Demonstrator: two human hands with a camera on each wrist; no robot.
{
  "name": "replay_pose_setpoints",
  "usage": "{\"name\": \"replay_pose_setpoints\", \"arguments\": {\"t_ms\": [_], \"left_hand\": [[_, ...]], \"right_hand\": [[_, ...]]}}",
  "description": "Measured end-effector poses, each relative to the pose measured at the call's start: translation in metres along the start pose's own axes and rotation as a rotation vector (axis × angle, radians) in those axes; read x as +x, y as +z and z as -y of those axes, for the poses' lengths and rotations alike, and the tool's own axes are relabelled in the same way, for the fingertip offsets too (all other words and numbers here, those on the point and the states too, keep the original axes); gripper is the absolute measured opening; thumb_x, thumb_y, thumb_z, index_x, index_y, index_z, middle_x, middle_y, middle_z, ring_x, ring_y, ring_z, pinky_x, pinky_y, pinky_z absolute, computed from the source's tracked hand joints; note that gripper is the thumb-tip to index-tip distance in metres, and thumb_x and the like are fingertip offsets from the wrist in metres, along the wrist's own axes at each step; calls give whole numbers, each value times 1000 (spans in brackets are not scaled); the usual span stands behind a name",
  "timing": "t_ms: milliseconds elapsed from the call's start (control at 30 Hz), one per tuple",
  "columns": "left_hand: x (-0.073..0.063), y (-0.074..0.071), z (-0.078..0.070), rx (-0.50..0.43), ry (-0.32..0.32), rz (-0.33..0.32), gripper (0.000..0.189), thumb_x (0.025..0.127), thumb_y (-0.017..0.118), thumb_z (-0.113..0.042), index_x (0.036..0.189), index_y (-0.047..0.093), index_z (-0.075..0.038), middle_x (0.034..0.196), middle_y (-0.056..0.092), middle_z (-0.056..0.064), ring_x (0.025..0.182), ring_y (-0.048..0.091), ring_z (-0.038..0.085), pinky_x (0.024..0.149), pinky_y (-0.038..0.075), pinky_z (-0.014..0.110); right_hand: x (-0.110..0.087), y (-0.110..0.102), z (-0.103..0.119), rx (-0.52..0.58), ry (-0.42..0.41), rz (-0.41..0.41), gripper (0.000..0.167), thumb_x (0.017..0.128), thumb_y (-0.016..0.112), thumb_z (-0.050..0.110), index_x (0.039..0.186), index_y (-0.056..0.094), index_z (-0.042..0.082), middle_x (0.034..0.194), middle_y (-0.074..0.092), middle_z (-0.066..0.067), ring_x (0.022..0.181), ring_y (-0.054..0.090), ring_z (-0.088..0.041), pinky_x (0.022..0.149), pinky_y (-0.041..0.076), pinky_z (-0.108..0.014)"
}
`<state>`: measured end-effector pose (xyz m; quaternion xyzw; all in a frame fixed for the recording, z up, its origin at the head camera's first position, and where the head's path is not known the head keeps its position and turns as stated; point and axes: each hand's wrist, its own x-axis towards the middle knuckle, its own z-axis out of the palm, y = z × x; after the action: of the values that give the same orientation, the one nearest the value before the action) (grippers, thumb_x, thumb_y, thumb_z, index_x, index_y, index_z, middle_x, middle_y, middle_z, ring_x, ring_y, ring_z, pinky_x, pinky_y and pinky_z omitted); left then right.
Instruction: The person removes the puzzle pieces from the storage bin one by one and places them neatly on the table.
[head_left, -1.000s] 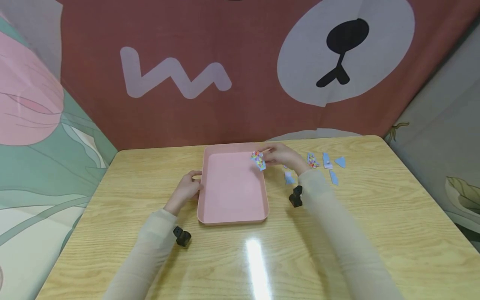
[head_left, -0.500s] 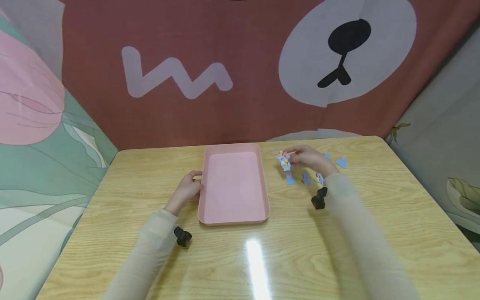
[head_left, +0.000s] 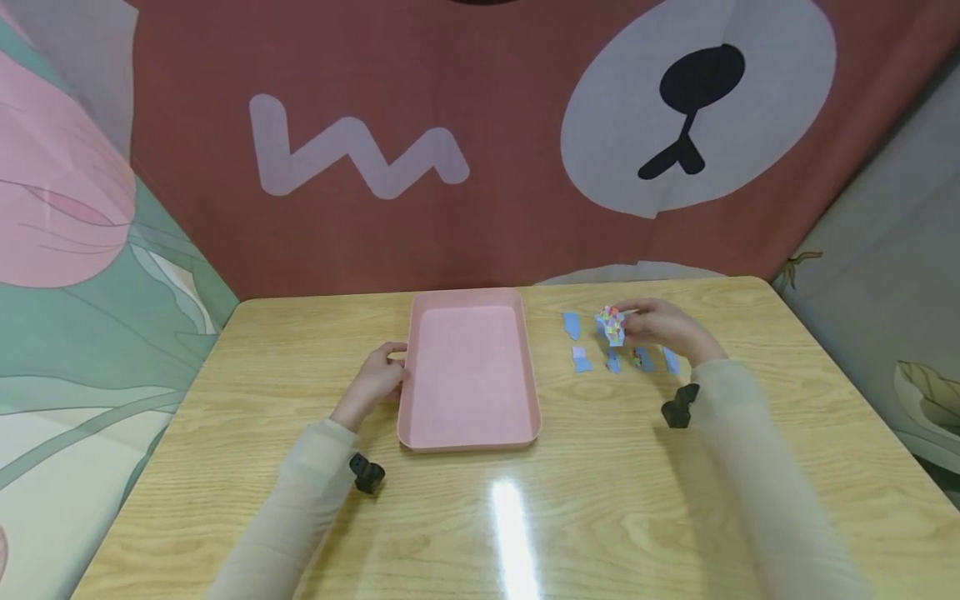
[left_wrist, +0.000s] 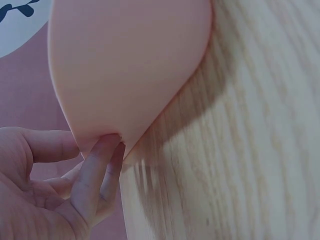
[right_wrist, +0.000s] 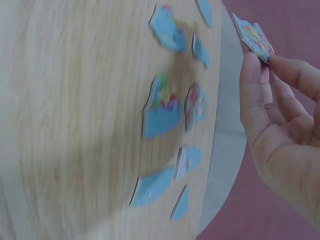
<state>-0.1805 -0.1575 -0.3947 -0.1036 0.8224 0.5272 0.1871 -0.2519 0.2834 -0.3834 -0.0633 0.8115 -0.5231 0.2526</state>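
The left hand [head_left: 377, 379] is at the left side of a pink tray [head_left: 468, 444], its fingers gripping the side wall. In the left wrist view, fingertips press the outer face of the tray [left_wrist: 135, 65] while another digit goes behind the edge. The right hand [head_left: 667, 325] pinches a puzzle piece [head_left: 612, 327] with a colorful print, raised over the table. The right wrist view shows this puzzle piece [right_wrist: 254, 40] between thumb and fingers. Below it lie several light-blue puzzle pieces, including a puzzle piece [right_wrist: 162, 112] with colorful patches and a plain narrow puzzle piece [right_wrist: 180, 202].
The wooden table [head_left: 465, 525] carries the tray in the middle, with the loose puzzle pieces [head_left: 581, 360] to its right. A brown cloth backdrop [head_left: 510, 208] hangs behind the far edge. Black wrist cameras [head_left: 367, 475] sit on both sleeves.
The right hand has moved right, away from over the tray's far right corner, carrying the puzzle piece over the loose ones. The left hand stays at the tray's side.
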Motion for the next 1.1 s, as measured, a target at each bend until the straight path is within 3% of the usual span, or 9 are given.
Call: {"name": "replay_pose_setpoints", "arguments": {"t_ms": [100, 200, 500, 733, 1100], "left_hand": [[0, 0, 1, 4, -3, -3, 59, 90, 42, 1, 147, 28, 0, 136, 49, 31, 96, 62, 26, 73, 54, 30], [0, 0, 1, 4, -2, -5, 58, 90, 42, 1, 147, 28, 0, 135, 49, 30, 95, 62, 25, 73, 54, 31], [1, 0, 0, -12, -2, -6, 60, 88, 44, 3, 147, 29, 0, 134, 50, 31, 92, 62, 23, 76, 55, 32], [1, 0, 0, -15, -1, -4, 59, 89, 41, 2, 147, 28, 0, 134, 50, 31, 96, 63, 26, 78, 56, 35], [1, -1, 0, -15, -5, 0, 61, 88, 44, 2, 147, 28, 0, 135, 49, 30, 99, 62, 29, 80, 55, 36]], "right_hand": [[-6, -6, -4, -2, 22, -14, 52, 100, 43, 14, 146, 28, -4, 118, 53, -2, 90, 60, 0, 89, 52, -23], [-10, -13, -11, 0, 23, -21, 53, 100, 42, 13, 146, 26, -8, 108, 54, 7, 88, 60, 2, 87, 52, -20], [-25, -31, -27, -18, 47, -51, 55, 99, 42, 12, 145, 23, -11, 106, 52, 9, 90, 56, 7, 84, 50, -15], [-36, -43, -41, 32, 58, -66, 56, 99, 43, 10, 143, 20, -16, 93, 57, 20, 86, 56, 6, 79, 52, -16], [-50, -59, -59, 38, 91, -66, 61, 100, 41, 11, 145, 12, -17, 94, 54, 26, 88, 56, 9, 80, 51, -14]]}}
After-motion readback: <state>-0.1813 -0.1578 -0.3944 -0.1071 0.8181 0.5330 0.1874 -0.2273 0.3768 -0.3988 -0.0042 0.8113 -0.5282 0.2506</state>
